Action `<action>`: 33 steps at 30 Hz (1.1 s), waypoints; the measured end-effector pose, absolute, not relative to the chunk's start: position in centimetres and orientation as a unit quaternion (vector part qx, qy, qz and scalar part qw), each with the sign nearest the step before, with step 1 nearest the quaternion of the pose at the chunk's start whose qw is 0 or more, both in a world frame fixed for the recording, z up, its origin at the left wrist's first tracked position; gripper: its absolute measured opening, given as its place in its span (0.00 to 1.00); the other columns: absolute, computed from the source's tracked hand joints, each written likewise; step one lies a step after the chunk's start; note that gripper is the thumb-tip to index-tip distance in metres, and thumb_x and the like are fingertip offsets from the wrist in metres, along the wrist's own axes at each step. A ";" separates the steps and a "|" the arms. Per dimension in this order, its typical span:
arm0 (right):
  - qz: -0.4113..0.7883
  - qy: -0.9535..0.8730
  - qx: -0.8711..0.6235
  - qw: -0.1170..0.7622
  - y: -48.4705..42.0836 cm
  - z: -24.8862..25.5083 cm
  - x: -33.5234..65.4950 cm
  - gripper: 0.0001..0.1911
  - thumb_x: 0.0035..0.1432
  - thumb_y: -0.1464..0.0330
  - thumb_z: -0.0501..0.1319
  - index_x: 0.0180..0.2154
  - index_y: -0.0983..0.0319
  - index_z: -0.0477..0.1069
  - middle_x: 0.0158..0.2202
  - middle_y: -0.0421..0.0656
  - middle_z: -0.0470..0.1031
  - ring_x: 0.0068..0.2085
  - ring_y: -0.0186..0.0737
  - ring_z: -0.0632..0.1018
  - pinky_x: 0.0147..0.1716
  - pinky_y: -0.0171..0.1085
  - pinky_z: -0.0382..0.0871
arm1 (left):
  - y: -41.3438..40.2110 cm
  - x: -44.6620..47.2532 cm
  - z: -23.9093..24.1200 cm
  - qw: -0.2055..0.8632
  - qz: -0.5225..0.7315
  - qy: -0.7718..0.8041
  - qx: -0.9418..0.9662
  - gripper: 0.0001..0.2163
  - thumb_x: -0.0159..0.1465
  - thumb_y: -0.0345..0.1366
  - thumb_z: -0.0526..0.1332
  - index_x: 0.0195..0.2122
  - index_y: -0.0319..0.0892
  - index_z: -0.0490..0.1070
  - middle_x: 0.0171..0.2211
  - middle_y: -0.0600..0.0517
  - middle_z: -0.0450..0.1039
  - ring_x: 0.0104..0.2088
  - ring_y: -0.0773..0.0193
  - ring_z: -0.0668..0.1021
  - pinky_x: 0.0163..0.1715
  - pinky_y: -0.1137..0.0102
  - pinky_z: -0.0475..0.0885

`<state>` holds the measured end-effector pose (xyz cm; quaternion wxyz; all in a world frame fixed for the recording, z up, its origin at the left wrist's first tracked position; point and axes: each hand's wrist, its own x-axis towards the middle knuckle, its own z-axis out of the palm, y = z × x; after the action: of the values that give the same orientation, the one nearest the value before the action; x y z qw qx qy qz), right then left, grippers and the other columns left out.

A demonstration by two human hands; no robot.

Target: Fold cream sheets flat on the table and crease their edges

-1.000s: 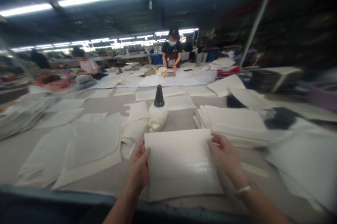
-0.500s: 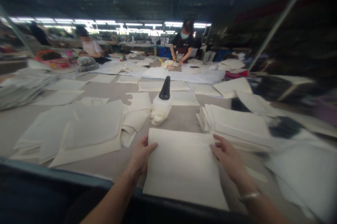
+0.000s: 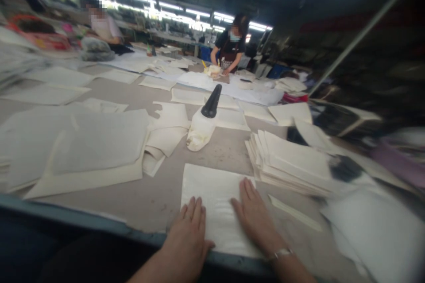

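A cream-white sheet [image 3: 212,185] lies flat on the table [image 3: 159,203] at its near edge. My left hand [image 3: 191,234] rests flat on the sheet's left part, fingers stretched out. On its right part lies my right hand [image 3: 252,210], also flat, with a bracelet at the wrist; its fingertips reach the sheet's far right corner. Neither hand grips anything. Beyond the sheet stands a white bottle [image 3: 201,128] with a black cone nozzle, tilted to the right. Whether the sheet is paper, fabric or leather I cannot tell.
A stack of cream sheets [image 3: 292,159] lies to the right, beside a narrow strip [image 3: 295,214]. Larger sheets [image 3: 96,141] and cut pieces [image 3: 169,128] cover the left. A purple basket [image 3: 398,159] is at far right. Two people work across the table.
The sheet has come down from between my hands onto the table. My hands have gone from holding its side edges to lying flat on top. The view has tilted.
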<state>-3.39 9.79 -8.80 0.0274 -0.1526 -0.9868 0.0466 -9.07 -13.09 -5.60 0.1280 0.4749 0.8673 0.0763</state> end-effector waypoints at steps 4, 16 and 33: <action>0.044 -0.989 -0.138 0.030 8.9 -9.1 -4.3 0.33 0.64 0.59 0.43 0.60 0.79 0.52 0.63 0.60 0.47 0.64 0.50 0.48 0.61 0.51 0.47 | -12.3 -9.7 -6.2 0.138 0.068 0.856 0.494 0.31 0.64 0.48 0.49 0.60 0.26 0.53 0.62 0.30 0.43 0.62 0.39 0.47 0.59 0.50 0.55; 0.073 -0.996 -0.046 0.011 5.6 -8.5 -7.4 0.30 0.66 0.62 0.43 0.64 0.73 0.43 0.65 0.57 0.43 0.65 0.48 0.43 0.60 0.55 0.48 | -14.5 -12.5 -2.8 0.339 0.098 0.827 0.437 0.20 0.66 0.37 0.48 0.57 0.38 0.61 0.62 0.38 0.44 0.62 0.41 0.50 0.57 0.48 0.55; 0.095 -0.993 0.053 -0.041 -0.2 -6.8 -12.5 0.32 0.62 0.71 0.48 0.64 0.74 0.40 0.65 0.59 0.38 0.65 0.49 0.40 0.60 0.57 0.47 | -15.9 -12.2 -3.9 0.365 0.178 0.812 0.420 0.19 0.58 0.32 0.55 0.51 0.38 0.70 0.60 0.36 0.56 0.57 0.41 0.64 0.47 0.53 0.68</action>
<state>-12.52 -0.22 -6.81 -0.0409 0.0526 -0.9932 0.0949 -12.17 -15.93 -3.93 0.3646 0.4196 0.8121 0.1775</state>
